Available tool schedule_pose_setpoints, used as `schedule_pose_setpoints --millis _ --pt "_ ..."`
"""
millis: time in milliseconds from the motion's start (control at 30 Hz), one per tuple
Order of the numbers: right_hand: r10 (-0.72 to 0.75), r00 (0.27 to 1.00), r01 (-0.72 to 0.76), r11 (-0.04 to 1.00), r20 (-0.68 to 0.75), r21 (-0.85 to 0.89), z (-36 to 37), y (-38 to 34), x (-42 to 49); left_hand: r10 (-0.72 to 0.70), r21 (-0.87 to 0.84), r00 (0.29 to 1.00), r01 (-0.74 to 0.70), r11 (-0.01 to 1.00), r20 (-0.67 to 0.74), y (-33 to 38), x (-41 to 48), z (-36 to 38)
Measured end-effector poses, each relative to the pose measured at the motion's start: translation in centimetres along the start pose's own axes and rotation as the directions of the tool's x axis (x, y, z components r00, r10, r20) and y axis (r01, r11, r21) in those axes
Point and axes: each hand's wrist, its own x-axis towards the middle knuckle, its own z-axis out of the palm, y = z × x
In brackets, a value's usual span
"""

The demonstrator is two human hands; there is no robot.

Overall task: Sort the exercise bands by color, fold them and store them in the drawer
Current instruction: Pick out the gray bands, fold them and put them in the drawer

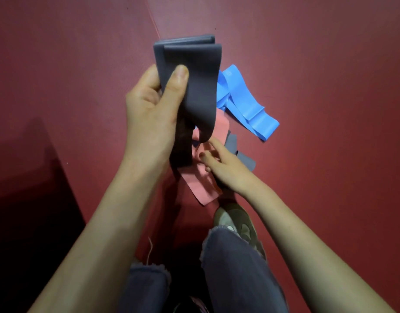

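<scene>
My left hand (151, 109) grips a stack of grey exercise bands (194, 71), thumb pressed on the front, raised above the floor with loops hanging down. My right hand (221, 163) reaches lower to the pile on the red floor, its fingers curled onto a pink band (199, 184). Another grey band (242, 157) lies under and beside that hand. Blue bands (244, 102) lie crumpled on the floor to the right, beyond the pile.
The red mat floor (330, 64) spreads all around. My knees in grey jeans (235, 263) and a shoe (235, 220) are at the bottom centre. A dark shape (25, 188) fills the lower left.
</scene>
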Motion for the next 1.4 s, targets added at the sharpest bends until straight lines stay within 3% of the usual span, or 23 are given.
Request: schedule_pose_setpoints --millis 100,233,300,367,467,533,600,667,800,900,1000,1033,1100,1233,1400 --pt "0.093 0.995 -0.083 0.965 0.031 -0.247 -0.4 0.3 0.1 0.003 0.022 1.000 -0.004 1.000 0.030 0.5 0.1 0.1" --pt "0.155 0.986 -0.163 0.845 -0.058 -0.509 -1.6 -0.1 0.3 -0.038 0.007 0.998 0.038 0.999 0.054 0.0 -0.5 0.3" --pt "0.173 0.977 -0.213 0.833 -0.125 -0.510 -1.9 -0.3 0.4 -0.078 -0.004 0.996 0.079 0.997 0.047 -0.2 -0.7 0.3" --pt "0.171 0.954 -0.262 0.876 -0.247 -0.405 -2.2 -0.7 0.7 -0.106 -0.007 0.994 0.107 0.994 0.036 -0.3 -0.7 0.2" --pt "0.100 0.909 -0.247 0.911 -0.404 -0.330 -2.8 -1.1 1.1 -0.133 0.009 0.991 0.133 0.991 0.033 -0.4 -0.7 0.1" --pt "0.058 0.925 -0.225 0.880 -0.375 -0.418 -3.2 -1.0 1.6 -0.144 0.024 0.989 0.144 0.989 0.021 -0.3 -0.7 0.1" --pt "0.105 0.933 -0.270 0.836 -0.344 -0.478 -3.7 -0.4 2.0 -0.150 0.044 0.989 0.150 0.988 0.009 -0.2 -0.8 0.2" --pt "0.101 0.916 -0.278 0.857 -0.387 -0.434 -4.2 0.0 2.1 -0.151 0.067 0.989 0.151 0.986 -0.006 -0.3 -0.8 0.1" --pt "-0.217 0.823 -0.033 0.904 -0.525 -0.426 -4.5 0.6 1.1 -0.144 0.060 0.988 0.147 0.987 -0.050 -0.4 -0.9 -0.2" --pt "-0.266 0.831 0.071 0.921 -0.489 -0.382 -4.0 0.8 0.6 -0.095 0.054 0.995 0.096 0.994 -0.019 -0.1 -1.0 -0.2" --pt "-0.277 0.867 0.317 0.948 -0.415 0.031 -2.7 -1.5 -0.7 -0.057 0.059 0.998 0.055 0.997 0.037 0.0 -1.0 -0.1" --pt "-0.273 0.885 0.362 0.913 -0.376 0.190 -2.2 -2.5 -1.3 -0.055 0.051 0.997 0.053 0.997 0.048 -0.1 -1.0 0.1" --pt "-0.302 0.874 0.432 0.841 -0.382 0.325 -0.9 -3.6 -2.1 -0.050 0.036 0.998 0.048 0.998 0.049 -0.3 -1.1 0.2" --pt "-0.410 0.779 0.564 0.789 -0.474 0.244 0.4 -3.8 -3.2 -0.017 0.039 1.000 0.016 0.999 0.025 -0.5 -1.2 0.3" --pt "-0.379 0.829 0.446 0.892 -0.411 0.076 0.8 -2.2 -2.8 -0.019 0.037 1.000 0.020 0.999 -0.018 -0.5 -0.9 0.0"
